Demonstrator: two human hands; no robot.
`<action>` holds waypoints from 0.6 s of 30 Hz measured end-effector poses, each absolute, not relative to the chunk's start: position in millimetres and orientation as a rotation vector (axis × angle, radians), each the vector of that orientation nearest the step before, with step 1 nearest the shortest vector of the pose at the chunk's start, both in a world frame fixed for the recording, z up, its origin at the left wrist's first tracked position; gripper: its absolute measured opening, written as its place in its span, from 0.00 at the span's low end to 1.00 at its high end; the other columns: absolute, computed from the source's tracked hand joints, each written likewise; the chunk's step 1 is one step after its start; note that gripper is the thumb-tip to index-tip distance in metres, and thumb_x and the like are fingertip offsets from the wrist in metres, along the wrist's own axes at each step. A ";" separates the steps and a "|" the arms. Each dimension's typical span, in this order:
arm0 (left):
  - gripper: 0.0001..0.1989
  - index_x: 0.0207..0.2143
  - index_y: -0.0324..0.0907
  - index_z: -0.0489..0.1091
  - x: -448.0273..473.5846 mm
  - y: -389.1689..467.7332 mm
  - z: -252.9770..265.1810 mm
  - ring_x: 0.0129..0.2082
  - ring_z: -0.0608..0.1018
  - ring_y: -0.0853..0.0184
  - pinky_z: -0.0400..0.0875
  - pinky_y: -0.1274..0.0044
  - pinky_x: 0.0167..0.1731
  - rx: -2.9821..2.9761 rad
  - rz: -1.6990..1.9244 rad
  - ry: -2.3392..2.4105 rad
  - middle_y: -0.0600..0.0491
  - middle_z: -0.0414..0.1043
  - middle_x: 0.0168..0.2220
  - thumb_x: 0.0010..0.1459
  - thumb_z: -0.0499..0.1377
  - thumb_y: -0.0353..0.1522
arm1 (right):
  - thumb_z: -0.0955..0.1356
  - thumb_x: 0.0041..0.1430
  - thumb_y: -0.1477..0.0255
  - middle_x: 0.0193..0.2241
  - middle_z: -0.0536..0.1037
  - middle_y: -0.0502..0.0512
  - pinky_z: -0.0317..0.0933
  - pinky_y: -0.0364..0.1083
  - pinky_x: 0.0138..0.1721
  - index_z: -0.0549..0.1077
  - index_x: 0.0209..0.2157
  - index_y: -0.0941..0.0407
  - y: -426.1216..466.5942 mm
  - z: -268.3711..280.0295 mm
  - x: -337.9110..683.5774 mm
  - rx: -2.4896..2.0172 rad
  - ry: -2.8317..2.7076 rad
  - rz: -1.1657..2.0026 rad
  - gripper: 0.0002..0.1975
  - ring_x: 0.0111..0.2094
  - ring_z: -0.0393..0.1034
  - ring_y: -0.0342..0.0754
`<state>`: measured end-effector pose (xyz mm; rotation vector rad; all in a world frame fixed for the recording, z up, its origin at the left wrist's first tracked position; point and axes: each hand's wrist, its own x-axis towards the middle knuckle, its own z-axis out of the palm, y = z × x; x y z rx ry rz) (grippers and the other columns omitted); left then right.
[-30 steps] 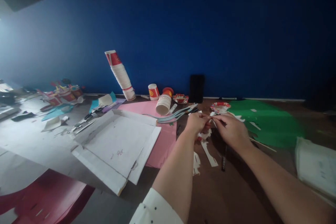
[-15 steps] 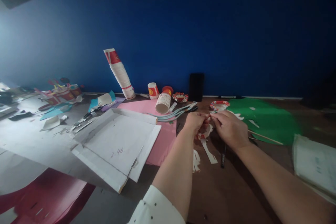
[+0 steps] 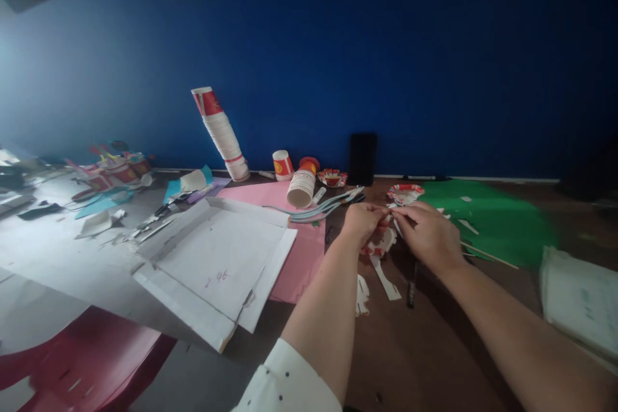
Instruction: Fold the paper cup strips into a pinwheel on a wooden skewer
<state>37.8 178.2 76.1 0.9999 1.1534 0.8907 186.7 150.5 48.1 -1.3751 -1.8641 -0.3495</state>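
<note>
My left hand (image 3: 365,224) is closed in a pinch, its fingertips meeting those of my right hand (image 3: 429,235), which pinches too. What lies between the fingertips is small and mostly hidden; a bit of white shows there. Right under the fingers is a red-and-white cut paper piece (image 3: 381,243) with a scalloped edge; whether it is held or lies on the table I cannot tell. Below it lie a white paper strip (image 3: 386,280) and a white scalloped scrap (image 3: 362,296). A dark pen (image 3: 411,286) is beneath my right wrist.
Behind the hands are a black phone-like slab (image 3: 363,159), grey strips (image 3: 318,209), a red-and-white paper ring (image 3: 405,193) and paper cups (image 3: 301,189). A tall cup stack (image 3: 223,135) leans left. Green paper (image 3: 492,219) lies right, a white box lid (image 3: 207,251) left, over pink paper (image 3: 302,257).
The fingertips stay together and shift only slightly. The red-and-white piece beneath them shows a little more to the right. Everything else stays in place.
</note>
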 end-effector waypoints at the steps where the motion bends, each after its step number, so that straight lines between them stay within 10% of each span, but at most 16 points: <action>1: 0.07 0.29 0.37 0.74 37.8 177.4 77.1 0.16 0.66 0.77 0.63 0.83 0.22 0.998 0.890 1.155 0.59 0.67 0.18 0.61 0.63 0.28 | 0.63 0.67 0.65 0.35 0.81 0.57 0.66 0.49 0.38 0.81 0.37 0.53 150.2 48.7 186.4 -1.376 -1.865 -0.361 0.15 0.39 0.74 0.53; 18: 0.09 0.28 0.38 0.72 37.0 175.6 79.7 0.18 0.70 0.75 0.66 0.82 0.24 0.902 0.840 1.152 0.58 0.67 0.20 0.62 0.62 0.30 | 0.62 0.68 0.65 0.37 0.82 0.59 0.64 0.51 0.41 0.82 0.39 0.54 146.2 52.8 183.6 -1.391 -1.953 -0.459 0.16 0.41 0.73 0.55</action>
